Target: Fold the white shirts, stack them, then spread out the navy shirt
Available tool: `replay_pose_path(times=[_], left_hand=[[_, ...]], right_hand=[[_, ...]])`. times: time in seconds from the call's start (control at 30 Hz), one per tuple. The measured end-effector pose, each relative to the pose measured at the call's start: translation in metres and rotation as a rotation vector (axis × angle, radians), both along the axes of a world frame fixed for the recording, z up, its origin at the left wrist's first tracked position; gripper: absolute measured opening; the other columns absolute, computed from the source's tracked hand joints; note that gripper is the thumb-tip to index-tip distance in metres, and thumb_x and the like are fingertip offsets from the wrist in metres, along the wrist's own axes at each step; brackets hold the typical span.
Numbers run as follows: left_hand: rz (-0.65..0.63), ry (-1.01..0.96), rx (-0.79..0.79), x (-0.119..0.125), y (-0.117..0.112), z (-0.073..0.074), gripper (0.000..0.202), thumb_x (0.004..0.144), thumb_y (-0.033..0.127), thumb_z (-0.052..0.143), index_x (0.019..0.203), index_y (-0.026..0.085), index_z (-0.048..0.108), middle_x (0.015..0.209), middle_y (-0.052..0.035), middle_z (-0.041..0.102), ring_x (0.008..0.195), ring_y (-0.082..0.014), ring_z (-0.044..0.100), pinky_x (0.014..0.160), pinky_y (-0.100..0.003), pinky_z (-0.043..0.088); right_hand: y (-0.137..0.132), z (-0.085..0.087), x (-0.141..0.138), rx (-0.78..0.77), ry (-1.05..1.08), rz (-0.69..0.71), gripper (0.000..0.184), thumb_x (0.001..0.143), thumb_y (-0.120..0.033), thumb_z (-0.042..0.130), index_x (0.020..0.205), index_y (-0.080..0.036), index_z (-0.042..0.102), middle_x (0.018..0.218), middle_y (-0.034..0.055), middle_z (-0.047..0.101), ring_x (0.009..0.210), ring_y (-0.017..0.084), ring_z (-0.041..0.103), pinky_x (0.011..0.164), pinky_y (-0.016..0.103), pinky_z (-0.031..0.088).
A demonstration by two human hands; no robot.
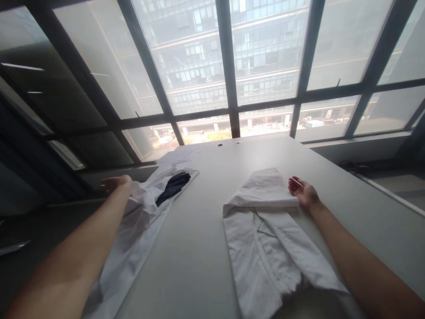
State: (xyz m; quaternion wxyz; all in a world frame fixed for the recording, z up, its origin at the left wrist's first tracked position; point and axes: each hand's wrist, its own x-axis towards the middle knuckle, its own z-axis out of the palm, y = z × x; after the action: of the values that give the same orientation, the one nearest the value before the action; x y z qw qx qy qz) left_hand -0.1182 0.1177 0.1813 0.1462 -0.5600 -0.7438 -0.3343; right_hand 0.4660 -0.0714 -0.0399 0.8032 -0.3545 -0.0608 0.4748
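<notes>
On the right half of the white table lies a white garment (262, 190), its upper end folded over into a flap and its lower part creased. My right hand (303, 192) is beside the flap's right edge, palm turned up, fingers loosely curled with nothing visible in them. A thin, whitish bag or sheet (142, 226) stretches along the table's left edge, with a dark navy cloth (172, 188) showing in its upper end. My left hand (116, 182) is at the outer left side of that whitish material; its fingers are blurred and partly hidden.
The white table (195, 248) runs toward large framed windows (199, 57). Several papers (175, 156) lie at its far left corner, and a dark round hole (220, 145) is near the far edge. A dark curtain (33, 146) hangs at the left.
</notes>
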Motion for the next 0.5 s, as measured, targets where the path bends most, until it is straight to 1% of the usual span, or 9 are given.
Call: replay_pose_path(times=[0.07, 0.13, 0.17, 0.23, 0.3, 0.33, 0.37, 0.43, 0.5], left_hand=[[0.018, -0.062, 0.049, 0.013, -0.004, -0.003, 0.057, 0.090, -0.006, 0.035, 0.147, -0.007, 0.031, 0.148, -0.0250, 0.048, 0.139, -0.0431, 0.041, 0.106, -0.066, 0.038], [-0.117, -0.089, 0.068, 0.043, -0.010, -0.013, 0.053, 0.092, -0.005, 0.035, 0.144, -0.010, 0.032, 0.152, -0.0250, 0.044, 0.141, -0.0355, 0.039, 0.115, -0.052, 0.034], [-0.259, -0.071, 0.054, 0.064, -0.015, -0.022, 0.051, 0.093, -0.003, 0.037, 0.143, -0.010, 0.035, 0.151, -0.0235, 0.045, 0.140, -0.0306, 0.041, 0.117, -0.045, 0.034], [-0.529, -0.003, -0.001, 0.115, -0.033, -0.048, 0.042, 0.098, 0.005, 0.041, 0.139, 0.003, 0.048, 0.145, -0.0120, 0.056, 0.134, -0.0187, 0.049, 0.115, -0.031, 0.037], [-0.800, 0.080, -0.088, 0.171, -0.060, -0.083, 0.029, 0.099, 0.021, 0.055, 0.126, 0.018, 0.064, 0.135, -0.0020, 0.066, 0.127, -0.0159, 0.056, 0.113, -0.026, 0.040], [-0.911, 0.116, -0.126, 0.199, -0.075, -0.101, 0.029, 0.096, 0.032, 0.063, 0.123, 0.024, 0.067, 0.133, 0.0004, 0.067, 0.126, -0.0170, 0.058, 0.112, -0.027, 0.041], [-1.037, 0.164, -0.178, 0.223, -0.090, -0.120, 0.038, 0.090, 0.040, 0.071, 0.126, 0.027, 0.067, 0.135, -0.0002, 0.066, 0.129, -0.0196, 0.057, 0.113, -0.029, 0.041], [-1.294, 0.308, -0.327, 0.264, -0.114, -0.151, 0.069, 0.087, 0.055, 0.071, 0.147, 0.027, 0.052, 0.156, -0.0071, 0.048, 0.147, -0.0291, 0.038, 0.122, -0.045, 0.029], [-1.355, 0.364, -0.447, 0.289, -0.126, -0.171, 0.087, 0.083, 0.066, 0.070, 0.155, 0.028, 0.041, 0.164, -0.0094, 0.036, 0.153, -0.0337, 0.026, 0.124, -0.056, 0.017]], right_hand=[[0.000, 0.001, -0.001, 0.000, -0.005, 0.001, 0.022, 0.094, -0.009, 0.045, 0.094, -0.021, 0.064, 0.081, 0.0042, 0.073, 0.069, 0.014, 0.070, 0.062, 0.025, 0.063], [-0.001, 0.004, -0.002, -0.004, -0.015, -0.004, 0.022, 0.094, -0.010, 0.045, 0.093, -0.021, 0.064, 0.081, 0.0041, 0.073, 0.068, 0.014, 0.070, 0.062, 0.024, 0.062], [-0.002, 0.005, -0.003, -0.005, -0.017, -0.008, 0.022, 0.094, -0.010, 0.045, 0.093, -0.021, 0.064, 0.081, 0.0041, 0.073, 0.068, 0.013, 0.070, 0.062, 0.024, 0.062], [-0.004, 0.008, -0.005, -0.009, -0.011, -0.015, 0.022, 0.094, -0.010, 0.045, 0.093, -0.020, 0.064, 0.080, 0.0042, 0.073, 0.067, 0.013, 0.070, 0.062, 0.023, 0.062], [-0.006, 0.010, -0.006, -0.013, 0.005, -0.019, 0.023, 0.094, -0.009, 0.044, 0.093, -0.020, 0.064, 0.079, 0.0043, 0.073, 0.066, 0.013, 0.070, 0.061, 0.023, 0.061], [-0.006, 0.012, -0.007, -0.014, 0.013, -0.019, 0.023, 0.094, -0.009, 0.043, 0.093, -0.020, 0.063, 0.078, 0.0043, 0.073, 0.065, 0.013, 0.070, 0.060, 0.023, 0.061], [-0.007, 0.013, -0.007, -0.015, 0.020, -0.018, 0.023, 0.094, -0.009, 0.043, 0.093, -0.020, 0.063, 0.078, 0.0045, 0.073, 0.065, 0.013, 0.070, 0.060, 0.023, 0.061], [-0.007, 0.014, -0.008, -0.018, 0.030, -0.014, 0.023, 0.095, -0.009, 0.043, 0.093, -0.019, 0.063, 0.077, 0.0050, 0.073, 0.064, 0.013, 0.069, 0.060, 0.023, 0.061], [-0.007, 0.015, -0.009, -0.014, 0.030, -0.008, 0.022, 0.094, -0.008, 0.043, 0.093, -0.019, 0.063, 0.077, 0.0055, 0.073, 0.064, 0.013, 0.070, 0.059, 0.022, 0.061]])
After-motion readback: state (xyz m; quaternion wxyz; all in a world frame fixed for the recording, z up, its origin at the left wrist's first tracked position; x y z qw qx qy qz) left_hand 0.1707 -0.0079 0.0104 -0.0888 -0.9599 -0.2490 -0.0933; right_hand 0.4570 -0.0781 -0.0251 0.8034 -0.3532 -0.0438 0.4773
